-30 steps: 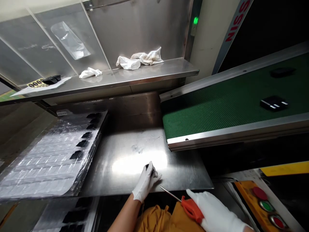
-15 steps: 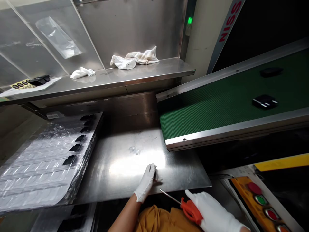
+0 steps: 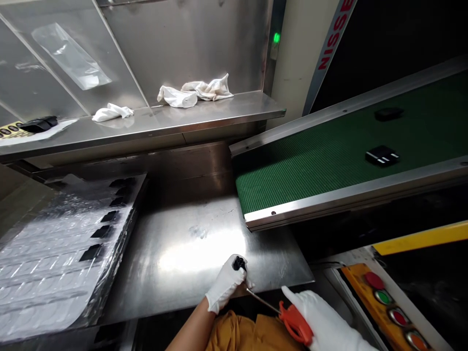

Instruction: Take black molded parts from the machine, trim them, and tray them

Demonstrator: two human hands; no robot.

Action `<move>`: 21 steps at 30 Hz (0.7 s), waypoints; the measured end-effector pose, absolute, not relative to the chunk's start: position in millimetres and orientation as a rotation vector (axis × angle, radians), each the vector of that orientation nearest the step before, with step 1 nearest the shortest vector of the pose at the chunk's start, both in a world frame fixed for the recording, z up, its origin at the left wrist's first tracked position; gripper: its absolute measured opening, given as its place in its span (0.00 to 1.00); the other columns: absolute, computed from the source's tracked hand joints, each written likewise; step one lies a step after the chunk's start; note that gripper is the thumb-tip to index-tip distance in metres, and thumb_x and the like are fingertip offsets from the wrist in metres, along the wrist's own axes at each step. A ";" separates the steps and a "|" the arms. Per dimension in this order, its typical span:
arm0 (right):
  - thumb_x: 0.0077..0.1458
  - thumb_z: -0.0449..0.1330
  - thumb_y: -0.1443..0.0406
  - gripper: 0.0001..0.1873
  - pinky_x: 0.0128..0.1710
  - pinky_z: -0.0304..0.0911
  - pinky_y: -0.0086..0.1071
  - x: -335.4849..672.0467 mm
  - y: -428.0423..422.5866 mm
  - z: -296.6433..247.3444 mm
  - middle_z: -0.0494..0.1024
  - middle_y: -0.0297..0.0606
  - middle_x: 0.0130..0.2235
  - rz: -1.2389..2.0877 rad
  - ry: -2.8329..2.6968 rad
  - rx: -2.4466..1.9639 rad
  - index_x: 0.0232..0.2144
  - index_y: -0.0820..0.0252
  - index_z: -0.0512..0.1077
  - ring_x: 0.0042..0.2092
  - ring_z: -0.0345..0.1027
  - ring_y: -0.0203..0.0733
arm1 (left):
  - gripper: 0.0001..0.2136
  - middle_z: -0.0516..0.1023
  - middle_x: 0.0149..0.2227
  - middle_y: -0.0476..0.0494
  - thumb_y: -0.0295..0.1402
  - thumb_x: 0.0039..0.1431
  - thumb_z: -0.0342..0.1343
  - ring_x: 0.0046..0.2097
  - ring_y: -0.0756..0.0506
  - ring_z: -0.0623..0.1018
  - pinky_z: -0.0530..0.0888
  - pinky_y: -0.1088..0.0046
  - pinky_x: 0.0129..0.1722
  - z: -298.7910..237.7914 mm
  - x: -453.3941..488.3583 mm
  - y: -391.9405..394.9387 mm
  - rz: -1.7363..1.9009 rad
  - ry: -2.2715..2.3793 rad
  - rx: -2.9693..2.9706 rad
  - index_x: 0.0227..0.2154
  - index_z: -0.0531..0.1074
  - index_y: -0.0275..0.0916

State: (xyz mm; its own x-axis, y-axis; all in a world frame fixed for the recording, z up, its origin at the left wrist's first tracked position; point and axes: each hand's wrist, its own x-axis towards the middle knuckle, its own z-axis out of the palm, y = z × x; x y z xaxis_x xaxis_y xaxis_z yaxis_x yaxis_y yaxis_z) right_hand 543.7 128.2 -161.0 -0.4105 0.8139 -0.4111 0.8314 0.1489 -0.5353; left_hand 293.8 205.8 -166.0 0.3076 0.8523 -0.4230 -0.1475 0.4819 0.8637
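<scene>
My left hand (image 3: 227,282), in a white glove, is closed around a small black plastic part (image 3: 239,263) above the front edge of the steel table (image 3: 197,243). Only the part's upper end shows; the fingers hide the rest. My right hand (image 3: 323,317), also gloved in white, grips a red air blow gun (image 3: 295,322) with its thumb stretched out. The gun's thin metal nozzle points left, its tip close against my left hand. Whether the tip touches the part I cannot tell.
At left lies a stack of clear plastic trays (image 3: 40,273) with several black parts (image 3: 102,231) along one side. A green conveyor belt (image 3: 292,170) carries two black parts (image 3: 382,156). White cloths (image 3: 179,96) lie on the shelf (image 3: 219,109). A button box (image 3: 389,304) stands at right.
My left hand has turned, bringing the black part into sight. The nozzle tip and left hand have come together. The belt's black parts have shifted slightly toward its near end.
</scene>
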 end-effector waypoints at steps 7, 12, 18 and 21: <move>0.47 0.54 0.68 0.40 0.54 0.62 0.45 545.5 132.2 -159.0 0.75 0.52 0.49 -1.107 2.350 1.689 0.64 0.66 0.57 0.49 0.68 0.53 | 0.26 0.70 0.23 0.54 0.43 0.41 0.70 0.23 0.48 0.74 0.69 0.73 0.23 -155.8 299.5 207.5 0.753 1.002 0.572 0.27 0.54 0.43; 0.44 0.54 0.71 0.41 0.54 0.61 0.45 546.7 137.3 -154.9 0.75 0.52 0.50 -1.015 2.333 1.695 0.64 0.65 0.59 0.51 0.68 0.54 | 0.17 0.74 0.35 0.48 0.37 0.52 0.66 0.36 0.49 0.78 0.70 0.80 0.28 -162.9 287.8 213.5 0.904 0.953 0.317 0.30 0.59 0.40; 0.47 0.53 0.71 0.39 0.52 0.63 0.46 530.2 146.4 -144.4 0.75 0.57 0.50 -0.986 2.265 1.591 0.64 0.70 0.58 0.51 0.69 0.58 | 0.20 0.73 0.36 0.48 0.27 0.49 0.66 0.36 0.49 0.78 0.76 0.78 0.33 -178.6 271.9 222.5 1.143 1.053 0.114 0.44 0.67 0.42; 0.46 0.54 0.71 0.39 0.50 0.63 0.46 522.4 154.7 -140.9 0.77 0.57 0.49 -0.972 2.268 1.561 0.63 0.70 0.60 0.49 0.71 0.59 | 0.15 0.72 0.33 0.48 0.26 0.49 0.67 0.36 0.50 0.77 0.77 0.77 0.35 -183.6 272.8 221.5 1.174 1.083 0.111 0.39 0.70 0.39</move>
